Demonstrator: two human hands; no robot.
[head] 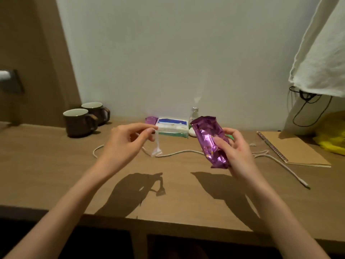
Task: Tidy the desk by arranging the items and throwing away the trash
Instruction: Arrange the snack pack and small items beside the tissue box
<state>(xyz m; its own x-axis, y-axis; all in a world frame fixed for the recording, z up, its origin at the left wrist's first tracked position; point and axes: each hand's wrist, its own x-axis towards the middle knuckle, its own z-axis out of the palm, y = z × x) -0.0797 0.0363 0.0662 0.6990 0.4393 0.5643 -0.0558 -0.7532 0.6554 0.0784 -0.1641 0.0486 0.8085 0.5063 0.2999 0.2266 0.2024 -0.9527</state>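
Wooden table [56, 174], broad and brown, against a pale wall. White cloth [321, 58] hanging at the upper right, well to the right of the tissue pack [172, 128]. Brown spiral notebook [296, 148] flat on the table, right of the tissue pack, with something yellow [334, 137] just beyond its far corner. White cable [179, 152] snaking across the table in front of the tissue pack, its plug end trailing off below the notebook. Two brown mugs [79, 122], side by side and touching or nearly so, well left of the tissue pack. Right hand [237, 146] raised above the table, in front and to the right of the tissue pack, grip clenched around a crumpled purple wrapper [211, 141] held upright and tilted, open top toward the wall. Left hand [127, 143] raised in front and slightly left of the tissue pack, thumb and forefinger pinching a thin strip of clear plastic [157, 144] that dangles down over the cable. Tissue pack itself lying at the wall, blue and white on top, green along the near edge. Small purple packet [151, 120] touching its left end. Small clear bottle [194, 114] with a metal cap behind its right end, partly hidden by the wrapper. White rounded thing [192, 132] just beside its right end, too small to identify.
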